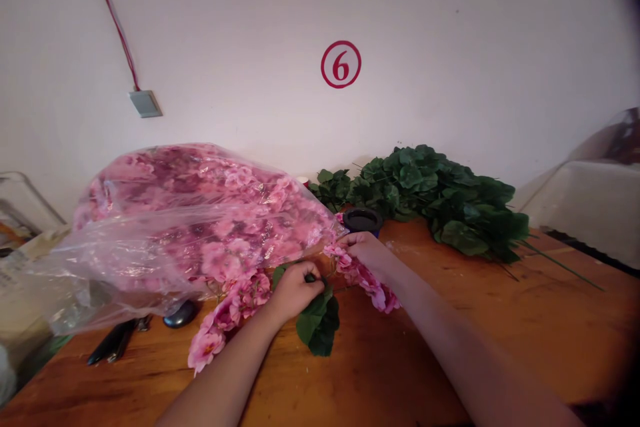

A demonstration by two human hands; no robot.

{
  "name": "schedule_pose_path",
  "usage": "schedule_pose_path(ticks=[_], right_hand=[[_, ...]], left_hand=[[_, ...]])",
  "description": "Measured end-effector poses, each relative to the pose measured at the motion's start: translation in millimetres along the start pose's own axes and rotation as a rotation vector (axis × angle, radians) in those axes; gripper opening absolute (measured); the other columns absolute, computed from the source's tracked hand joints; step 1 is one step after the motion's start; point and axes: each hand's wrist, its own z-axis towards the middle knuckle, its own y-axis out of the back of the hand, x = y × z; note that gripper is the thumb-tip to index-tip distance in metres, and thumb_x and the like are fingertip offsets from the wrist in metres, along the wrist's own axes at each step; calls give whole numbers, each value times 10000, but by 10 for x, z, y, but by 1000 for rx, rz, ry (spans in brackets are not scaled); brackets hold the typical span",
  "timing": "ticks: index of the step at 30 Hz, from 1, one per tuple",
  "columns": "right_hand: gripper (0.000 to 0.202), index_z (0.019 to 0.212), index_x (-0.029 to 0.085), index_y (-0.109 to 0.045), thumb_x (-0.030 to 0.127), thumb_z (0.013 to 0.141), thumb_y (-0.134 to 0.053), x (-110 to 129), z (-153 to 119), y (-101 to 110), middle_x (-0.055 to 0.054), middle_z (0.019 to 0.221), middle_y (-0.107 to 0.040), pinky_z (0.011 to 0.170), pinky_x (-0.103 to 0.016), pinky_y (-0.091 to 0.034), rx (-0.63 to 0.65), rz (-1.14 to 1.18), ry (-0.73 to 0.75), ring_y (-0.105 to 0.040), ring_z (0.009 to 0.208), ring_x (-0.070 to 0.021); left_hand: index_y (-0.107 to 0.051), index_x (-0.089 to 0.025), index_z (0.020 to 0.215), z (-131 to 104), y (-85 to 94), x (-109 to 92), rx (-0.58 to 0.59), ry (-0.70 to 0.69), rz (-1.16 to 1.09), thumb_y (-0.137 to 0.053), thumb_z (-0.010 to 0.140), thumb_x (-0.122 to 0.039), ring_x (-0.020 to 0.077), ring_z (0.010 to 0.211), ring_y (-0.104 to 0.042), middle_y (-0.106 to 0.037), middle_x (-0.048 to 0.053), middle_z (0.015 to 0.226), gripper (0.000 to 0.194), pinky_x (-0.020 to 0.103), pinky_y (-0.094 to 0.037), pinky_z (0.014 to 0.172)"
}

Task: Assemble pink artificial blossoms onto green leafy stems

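Observation:
My left hand (296,291) is closed on the stem of an artificial leaf sprig, whose green leaves (320,323) hang below the fingers over the wooden table. To its right, my right hand (371,252) pinches the upper part of a pink artificial flower spray (367,283) that droops toward the tabletop. Its fingertips are partly hidden. Left of my left hand lies another pink flower spray (225,323), partly behind my forearm. Close behind the hands a clear plastic bag (175,220) bulges with many pink flowers.
A pile of green artificial leaves (430,193) lies along the wall side, stems sticking out right. A dark round container (363,219) stands behind my right hand. A black tool (113,341) and a dark rounded object (181,313) lie on the wooden table (400,373) at left.

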Motion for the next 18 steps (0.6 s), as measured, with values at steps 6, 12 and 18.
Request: schedule_pose_path(ticks=[6, 12, 18], right_hand=[[185, 631, 176, -519, 319, 746, -531, 49, -14, 27, 29, 557, -499, 530, -222, -392, 7, -189, 164, -491, 530, -112], [463, 1063, 201, -553, 347, 658, -723, 210, -204, 106, -17, 824, -622, 607, -243, -443, 231, -383, 171, -566, 667, -145], [324, 900, 162, -592, 195, 598, -707, 115, -110, 58, 1, 834, -592, 633, -221, -413, 136, -602, 313, -537, 746, -146]], left_hand=[[-551, -166, 617, 21, -16, 62, -31, 39, -75, -547, 642, -159, 105, 562, -471, -533, -43, 582, 26, 202, -331, 544], [-563, -162, 616, 33, -36, 105, -15, 95, -184, -557, 633, -161, 99, 540, -474, -544, -38, 571, 19, 194, -336, 520], [-581, -153, 621, 43, -56, 129, 13, 198, -260, -558, 605, -162, 91, 484, -449, -524, -44, 528, 29, 192, -324, 474]])
